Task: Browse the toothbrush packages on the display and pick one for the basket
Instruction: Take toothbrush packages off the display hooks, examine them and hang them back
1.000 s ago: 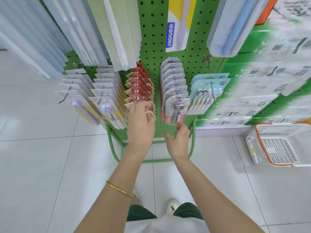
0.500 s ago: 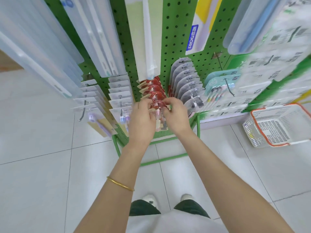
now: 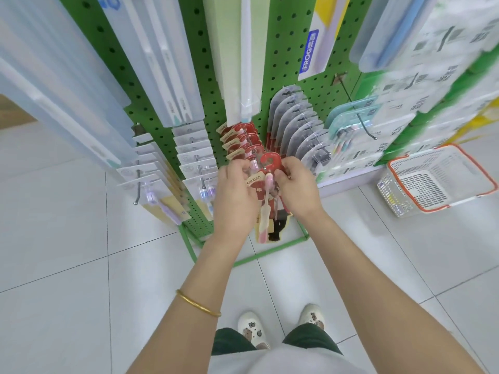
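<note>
Both hands are up at the green metal board with holes [image 3: 194, 85], and I see them holding one toothbrush pack with a red hook-shaped card top and a pink brush inside [image 3: 266, 209]. My left hand [image 3: 235, 195] has its fingers curled round the pack's left edge. My right hand [image 3: 294, 184] pinches the right edge, just under the red hook. The pack sits right between the two hands and hangs down below them. It is just in front of the row of other red-topped packs [image 3: 240, 141] on their peg, but I cannot tell if its hook is on the peg. The white plastic basket with an orange rim [image 3: 394, 195] stands on the floor, well off to the right.
</note>
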`<move>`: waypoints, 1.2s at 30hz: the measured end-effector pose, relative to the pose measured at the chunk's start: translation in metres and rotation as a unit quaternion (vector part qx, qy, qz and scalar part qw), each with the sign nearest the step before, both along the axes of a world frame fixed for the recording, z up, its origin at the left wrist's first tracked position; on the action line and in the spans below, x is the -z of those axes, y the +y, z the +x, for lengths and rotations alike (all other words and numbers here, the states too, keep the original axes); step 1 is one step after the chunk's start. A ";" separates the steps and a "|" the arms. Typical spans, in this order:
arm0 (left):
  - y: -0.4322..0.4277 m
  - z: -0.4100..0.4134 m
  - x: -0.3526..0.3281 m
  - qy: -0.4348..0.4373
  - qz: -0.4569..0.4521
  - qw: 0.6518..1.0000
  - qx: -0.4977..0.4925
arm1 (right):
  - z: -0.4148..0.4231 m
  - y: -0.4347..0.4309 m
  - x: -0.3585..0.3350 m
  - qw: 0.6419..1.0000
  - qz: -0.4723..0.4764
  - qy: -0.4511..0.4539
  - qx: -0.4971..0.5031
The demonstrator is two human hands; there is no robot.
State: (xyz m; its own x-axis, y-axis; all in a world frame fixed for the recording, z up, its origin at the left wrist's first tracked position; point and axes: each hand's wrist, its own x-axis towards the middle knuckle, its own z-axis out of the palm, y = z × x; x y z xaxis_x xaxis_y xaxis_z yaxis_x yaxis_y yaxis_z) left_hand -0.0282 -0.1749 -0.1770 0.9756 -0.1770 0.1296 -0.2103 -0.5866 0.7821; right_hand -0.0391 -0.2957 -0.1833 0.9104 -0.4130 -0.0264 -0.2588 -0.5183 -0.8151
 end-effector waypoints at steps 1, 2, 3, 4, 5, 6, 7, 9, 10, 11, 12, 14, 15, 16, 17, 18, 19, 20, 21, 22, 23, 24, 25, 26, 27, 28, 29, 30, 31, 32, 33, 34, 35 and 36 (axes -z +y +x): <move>0.000 -0.001 -0.001 -0.002 0.001 1.000 0.001 | 0.000 -0.001 0.000 1.000 0.001 0.005 0.004; -0.001 -0.002 -0.001 -0.003 0.001 1.000 0.000 | -0.001 -0.002 -0.001 1.000 -0.003 0.011 0.003; -0.001 -0.004 -0.001 -0.002 0.000 1.000 -0.002 | -0.002 -0.004 -0.001 1.000 -0.009 0.022 0.001; -0.002 -0.006 0.000 -0.001 -0.001 1.000 -0.005 | -0.003 -0.006 -0.003 0.999 -0.012 0.033 -0.001; -0.003 -0.009 0.000 0.001 -0.004 1.000 -0.009 | -0.005 -0.008 -0.003 0.999 -0.010 0.045 0.002; -0.003 -0.013 0.001 0.003 -0.008 1.000 -0.016 | -0.008 -0.011 -0.002 0.998 -0.003 0.057 0.007; -0.005 -0.017 0.003 0.007 -0.013 1.000 -0.023 | -0.011 -0.015 -0.003 0.998 0.012 0.064 0.013; -0.011 -0.027 0.008 0.022 -0.026 0.999 -0.038 | -0.019 -0.022 -0.004 0.996 0.058 0.062 0.020; -0.015 -0.033 0.010 0.028 -0.031 0.998 -0.045 | -0.022 -0.028 -0.004 0.995 0.075 0.059 0.019; -0.021 -0.038 0.012 0.031 -0.034 0.998 -0.046 | -0.025 -0.033 -0.006 0.994 0.087 0.058 0.017; -0.027 -0.043 0.014 0.041 -0.041 0.997 -0.041 | -0.027 -0.039 -0.008 0.993 0.106 0.055 0.014; -0.041 -0.050 0.011 0.103 -0.089 0.990 -0.029 | -0.032 -0.049 -0.016 0.989 0.143 0.041 0.015; -0.048 -0.053 0.007 0.143 -0.129 0.981 -0.022 | -0.034 -0.055 -0.018 0.988 0.153 0.033 0.012; -0.055 -0.055 0.003 0.174 -0.163 0.971 -0.018 | -0.035 -0.060 -0.021 0.987 0.158 0.023 0.008; -0.061 -0.057 0.000 0.189 -0.180 0.965 -0.013 | -0.037 -0.063 -0.024 0.986 0.163 0.019 0.002; -0.067 -0.058 -0.001 0.191 -0.184 0.964 -0.008 | -0.039 -0.066 -0.027 0.986 0.167 0.016 -0.002; -0.072 -0.058 0.000 0.189 -0.185 0.964 -0.007 | -0.041 -0.069 -0.029 0.984 0.178 0.013 -0.005; -0.076 -0.059 0.000 0.185 -0.188 0.965 -0.011 | -0.044 -0.072 -0.029 0.981 0.194 0.010 -0.005; -0.079 -0.059 0.000 0.179 -0.197 0.964 -0.022 | -0.047 -0.075 -0.030 0.978 0.208 0.002 -0.001; -0.080 -0.059 0.000 0.174 -0.212 0.961 -0.033 | -0.051 -0.079 -0.029 0.978 0.208 -0.008 0.006; -0.082 -0.060 -0.002 0.175 -0.234 0.955 -0.048 | -0.055 -0.083 -0.027 0.981 0.194 -0.015 0.010; -0.084 -0.059 -0.004 0.178 -0.256 0.948 -0.066 | -0.060 -0.087 -0.025 0.984 0.176 -0.014 0.010; -0.085 -0.060 -0.007 0.179 -0.276 0.941 -0.081 | -0.065 -0.090 -0.021 0.986 0.165 -0.007 0.005; -0.086 -0.058 -0.009 0.174 -0.288 0.937 -0.090 | -0.070 -0.092 -0.018 0.986 0.168 0.001 -0.002; -0.089 -0.056 -0.011 0.164 -0.297 0.936 -0.095 | -0.076 -0.091 -0.015 0.983 0.185 0.005 -0.012; -0.091 -0.055 -0.011 0.151 -0.301 0.936 -0.100 | -0.081 -0.089 -0.013 0.977 0.212 0.003 -0.015; -0.095 -0.054 -0.013 0.141 -0.301 0.938 -0.100 | -0.085 -0.087 -0.012 0.970 0.243 -0.006 -0.010; -0.098 -0.055 -0.014 0.132 -0.291 0.942 -0.098 | -0.088 -0.084 -0.013 0.958 0.285 -0.019 0.004; -0.102 -0.057 -0.016 0.127 -0.271 0.949 -0.098 | -0.089 -0.082 -0.014 0.943 0.332 -0.031 0.021; -0.105 -0.058 -0.015 0.123 -0.243 0.957 -0.099 | -0.090 -0.080 -0.015 0.926 0.374 -0.042 0.040; -0.106 -0.059 -0.013 0.115 -0.213 0.965 -0.097 | -0.090 -0.079 -0.016 0.915 0.398 -0.048 0.052; -0.106 -0.060 -0.009 0.106 -0.185 0.973 -0.088 | -0.089 -0.079 -0.016 0.908 0.411 -0.051 0.062; -0.106 -0.062 -0.007 0.092 -0.161 0.980 -0.075 | -0.088 -0.078 -0.015 0.905 0.416 -0.055 0.068; -0.105 -0.064 -0.005 0.083 -0.137 0.985 -0.063 | -0.088 -0.077 -0.016 0.901 0.423 -0.058 0.072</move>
